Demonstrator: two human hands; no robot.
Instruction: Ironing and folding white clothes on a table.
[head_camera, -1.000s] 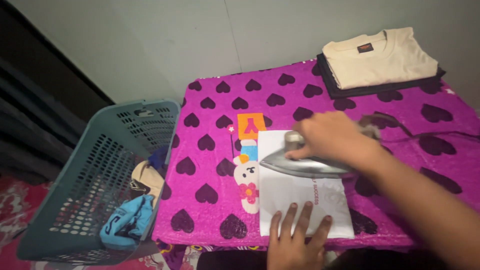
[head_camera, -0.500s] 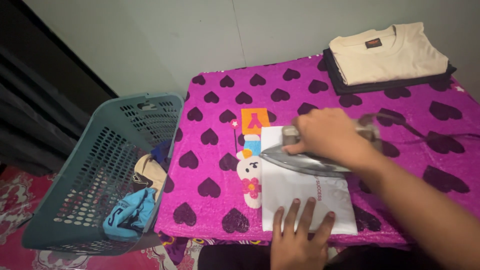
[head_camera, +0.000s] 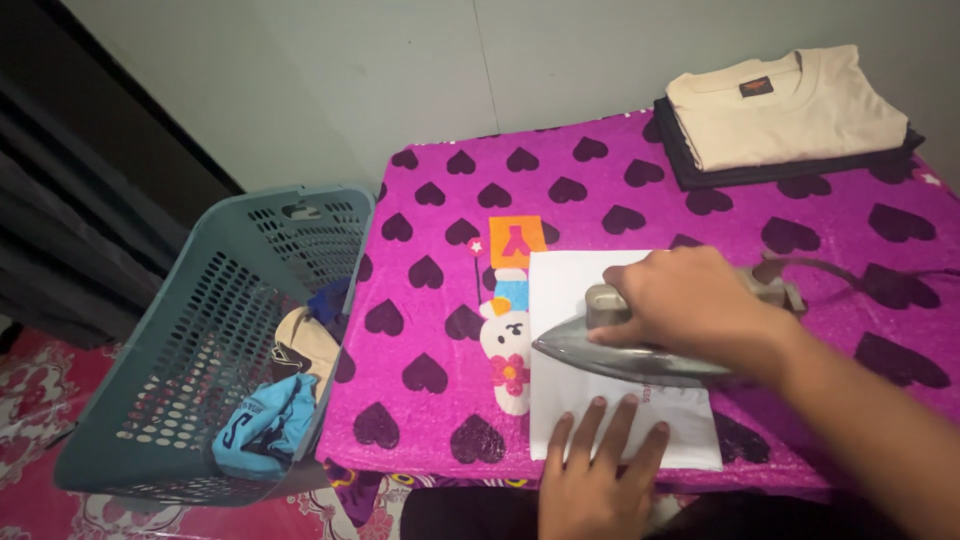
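Nearer the front edge now, the iron has slid down the white folded cloth.

Head view: right hand wraps closed fingers around the iron's handle; left hand, fingers spread flat, presses the cloth's near edge just below the iron. Left of the cloth stands a teal laundry basket; beyond it, folded shirts on the purple heart-print cover.

iron slid nearer, toward left hand

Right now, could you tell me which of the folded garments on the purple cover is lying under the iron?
The white garment near the front edge; the iron rests on it, gripped by the right hand. The beige shirt sits stacked at the far corner.
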